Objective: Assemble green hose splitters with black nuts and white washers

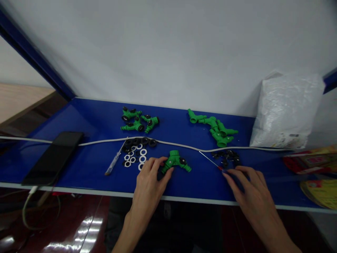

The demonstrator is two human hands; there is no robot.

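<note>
My left hand (151, 179) is closed on one arm of a green Y-shaped hose connector (174, 160), which rests on the blue shelf with a black valve piece on its right branch. In my right hand (251, 191), the fingers are closed around the handle end of a thin screwdriver (210, 159); its shaft points up and left, and the grip is mostly hidden. Small black valve parts (228, 155) lie in a pile just beyond my right fingers. White ring washers (142, 159) and black caps (137, 141) sit to the left of the connector.
At the back are green connectors with black parts (134, 123) and plain green connectors (216, 128). A white cable (181, 144) crosses the blue shelf (86, 165). Also there: a clear-handled screwdriver (113, 163), a phone (54, 158), a white plastic bag (286, 109) and coloured packets (313, 161).
</note>
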